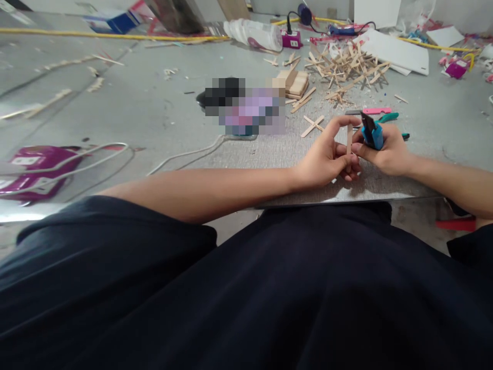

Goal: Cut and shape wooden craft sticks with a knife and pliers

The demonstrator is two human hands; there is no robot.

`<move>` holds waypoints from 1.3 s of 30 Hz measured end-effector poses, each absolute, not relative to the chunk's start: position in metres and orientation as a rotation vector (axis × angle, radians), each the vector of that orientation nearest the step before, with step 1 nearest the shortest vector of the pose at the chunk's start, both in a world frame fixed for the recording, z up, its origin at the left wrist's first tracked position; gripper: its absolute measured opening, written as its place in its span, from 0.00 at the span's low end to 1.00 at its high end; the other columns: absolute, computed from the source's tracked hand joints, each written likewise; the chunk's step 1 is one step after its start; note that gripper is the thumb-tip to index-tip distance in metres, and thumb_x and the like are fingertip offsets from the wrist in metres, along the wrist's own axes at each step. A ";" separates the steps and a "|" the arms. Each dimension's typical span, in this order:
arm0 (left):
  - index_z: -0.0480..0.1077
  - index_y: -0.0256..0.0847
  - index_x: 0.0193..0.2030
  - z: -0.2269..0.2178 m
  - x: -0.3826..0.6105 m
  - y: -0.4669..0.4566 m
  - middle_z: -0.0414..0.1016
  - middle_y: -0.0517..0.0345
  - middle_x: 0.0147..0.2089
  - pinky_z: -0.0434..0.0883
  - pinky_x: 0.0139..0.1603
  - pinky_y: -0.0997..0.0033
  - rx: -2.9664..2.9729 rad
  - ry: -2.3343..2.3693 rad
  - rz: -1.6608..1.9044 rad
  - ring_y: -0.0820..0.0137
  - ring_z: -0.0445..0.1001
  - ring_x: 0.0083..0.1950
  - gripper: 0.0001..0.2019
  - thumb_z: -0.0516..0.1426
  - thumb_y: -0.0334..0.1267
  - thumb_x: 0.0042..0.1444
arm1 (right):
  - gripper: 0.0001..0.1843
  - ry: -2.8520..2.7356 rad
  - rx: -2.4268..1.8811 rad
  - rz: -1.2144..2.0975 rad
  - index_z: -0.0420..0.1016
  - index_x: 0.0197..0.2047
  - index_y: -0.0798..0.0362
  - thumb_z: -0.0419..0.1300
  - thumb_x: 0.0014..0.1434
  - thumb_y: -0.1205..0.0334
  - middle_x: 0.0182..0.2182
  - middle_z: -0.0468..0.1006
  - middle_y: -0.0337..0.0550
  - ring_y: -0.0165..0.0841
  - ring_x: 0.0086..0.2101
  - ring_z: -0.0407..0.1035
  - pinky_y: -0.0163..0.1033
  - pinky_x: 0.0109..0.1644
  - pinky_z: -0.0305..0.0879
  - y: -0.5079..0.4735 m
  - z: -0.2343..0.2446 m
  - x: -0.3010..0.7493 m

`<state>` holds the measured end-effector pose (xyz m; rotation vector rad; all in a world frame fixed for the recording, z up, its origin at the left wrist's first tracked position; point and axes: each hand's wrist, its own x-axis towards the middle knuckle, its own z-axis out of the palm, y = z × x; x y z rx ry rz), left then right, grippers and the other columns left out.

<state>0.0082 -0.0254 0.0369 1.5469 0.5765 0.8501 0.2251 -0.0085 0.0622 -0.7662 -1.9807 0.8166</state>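
Upright between the fingers of my left hand (327,154) is a flat wooden craft stick (349,139). My right hand (393,149) is wrapped round a blue utility knife (372,134), its dark blade pointing up and away from me. The fingertips of both hands are close together near the stick's lower part; whether the right ones touch it I cannot tell. Just beyond my left hand, two crossed sticks (314,125) lie on the table. Behind my right hand are a pink-handled blade tool (376,111) and green-handled pliers (389,117), partly hidden.
A heap of craft sticks (346,67) lies farther back, beside a stack of wooden pieces (295,84). White cables run to purple power sockets (42,172) at left. A plastic bottle (256,34) lies at the back. The table's front edge (346,202) is close to my body.
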 end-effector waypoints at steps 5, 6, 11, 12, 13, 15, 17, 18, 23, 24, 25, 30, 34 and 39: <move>0.52 0.54 0.80 0.038 0.008 -0.024 0.84 0.69 0.36 0.88 0.36 0.64 1.555 0.565 0.811 0.65 0.91 0.36 0.36 0.62 0.36 0.72 | 0.24 -1.931 -0.816 1.023 0.82 0.35 0.46 0.83 0.62 0.37 0.28 0.78 0.37 0.33 0.30 0.68 0.44 0.34 0.67 -0.004 0.064 0.230; 0.52 0.54 0.80 0.039 0.008 -0.025 0.84 0.69 0.36 0.87 0.35 0.65 1.545 0.554 0.800 0.65 0.91 0.35 0.36 0.63 0.36 0.71 | 0.25 -1.914 -0.831 1.081 0.81 0.35 0.46 0.83 0.61 0.37 0.27 0.77 0.37 0.33 0.29 0.67 0.43 0.32 0.65 -0.004 0.065 0.230; 0.52 0.54 0.76 0.043 0.007 -0.029 0.85 0.70 0.38 0.85 0.33 0.67 1.476 0.491 0.765 0.66 0.90 0.35 0.39 0.68 0.38 0.66 | 0.28 -1.863 -0.827 1.332 0.79 0.34 0.48 0.86 0.57 0.38 0.24 0.75 0.35 0.28 0.22 0.61 0.41 0.24 0.57 -0.005 0.070 0.228; 0.52 0.53 0.75 0.043 0.007 -0.030 0.85 0.70 0.37 0.85 0.34 0.68 1.472 0.482 0.762 0.66 0.90 0.35 0.39 0.69 0.39 0.66 | 0.28 -1.857 -0.807 1.360 0.78 0.33 0.48 0.85 0.57 0.37 0.23 0.74 0.35 0.28 0.22 0.61 0.40 0.24 0.56 -0.005 0.071 0.227; 0.52 0.53 0.75 0.042 0.007 -0.030 0.85 0.70 0.37 0.85 0.34 0.68 1.470 0.477 0.759 0.66 0.91 0.35 0.39 0.69 0.39 0.66 | 0.29 -1.850 -0.792 1.381 0.78 0.32 0.48 0.85 0.57 0.37 0.23 0.74 0.35 0.27 0.22 0.61 0.40 0.24 0.56 -0.005 0.071 0.226; 0.51 0.53 0.75 0.040 0.008 -0.029 0.85 0.71 0.37 0.85 0.34 0.68 1.470 0.478 0.754 0.66 0.91 0.35 0.40 0.70 0.42 0.66 | 0.29 -1.832 -0.781 1.398 0.77 0.31 0.48 0.85 0.57 0.36 0.23 0.73 0.34 0.27 0.22 0.60 0.39 0.24 0.56 -0.005 0.070 0.225; 0.51 0.52 0.76 0.038 0.008 -0.028 0.85 0.71 0.37 0.85 0.34 0.69 1.471 0.480 0.752 0.66 0.91 0.35 0.41 0.70 0.44 0.66 | 0.29 -1.824 -0.791 1.375 0.77 0.31 0.47 0.84 0.56 0.35 0.23 0.72 0.34 0.27 0.23 0.59 0.40 0.24 0.56 -0.004 0.068 0.224; 0.50 0.52 0.76 0.036 0.008 -0.027 0.85 0.71 0.37 0.85 0.34 0.69 1.471 0.478 0.756 0.66 0.92 0.35 0.41 0.70 0.45 0.67 | 0.29 -1.826 -0.796 1.345 0.78 0.31 0.47 0.84 0.56 0.35 0.23 0.72 0.34 0.28 0.23 0.60 0.40 0.25 0.57 -0.004 0.067 0.224; 0.49 0.51 0.77 0.035 0.007 -0.024 0.86 0.69 0.39 0.86 0.34 0.68 1.522 0.532 0.818 0.65 0.92 0.37 0.37 0.67 0.45 0.71 | 0.27 -1.866 -0.833 1.036 0.77 0.31 0.43 0.82 0.58 0.33 0.25 0.72 0.37 0.35 0.29 0.64 0.49 0.35 0.69 -0.003 0.063 0.224; 0.49 0.52 0.77 0.035 0.006 -0.024 0.86 0.68 0.39 0.86 0.34 0.67 1.541 0.566 0.834 0.65 0.92 0.37 0.36 0.65 0.44 0.73 | 0.27 -1.874 -0.848 0.967 0.76 0.31 0.43 0.81 0.59 0.34 0.26 0.73 0.38 0.37 0.30 0.65 0.51 0.36 0.70 -0.004 0.063 0.224; 0.49 0.52 0.77 0.035 0.005 -0.023 0.86 0.68 0.40 0.86 0.34 0.67 1.556 0.600 0.845 0.64 0.92 0.36 0.35 0.64 0.43 0.74 | 0.26 -1.883 -0.866 0.909 0.76 0.31 0.43 0.81 0.59 0.35 0.27 0.73 0.39 0.38 0.31 0.65 0.52 0.37 0.71 -0.005 0.063 0.224; 0.52 0.53 0.79 0.034 0.004 -0.024 0.86 0.66 0.39 0.87 0.34 0.66 1.578 0.613 0.819 0.64 0.92 0.35 0.36 0.65 0.43 0.73 | 0.28 -1.948 -0.904 0.830 0.76 0.33 0.43 0.80 0.59 0.31 0.29 0.75 0.40 0.38 0.32 0.66 0.51 0.38 0.73 -0.009 0.064 0.224; 0.52 0.50 0.81 0.035 0.005 -0.026 0.87 0.64 0.38 0.86 0.34 0.67 1.630 0.621 0.832 0.64 0.91 0.34 0.38 0.66 0.47 0.73 | 0.26 -1.958 -0.840 0.851 0.79 0.37 0.45 0.80 0.61 0.34 0.31 0.79 0.40 0.38 0.34 0.69 0.50 0.40 0.74 -0.009 0.065 0.225; 0.53 0.52 0.82 0.038 0.006 -0.027 0.87 0.64 0.38 0.87 0.34 0.66 1.583 0.613 0.811 0.64 0.91 0.35 0.40 0.67 0.45 0.71 | 0.24 -1.960 -0.784 0.874 0.80 0.34 0.45 0.79 0.64 0.37 0.29 0.78 0.40 0.37 0.32 0.68 0.49 0.38 0.70 -0.006 0.065 0.226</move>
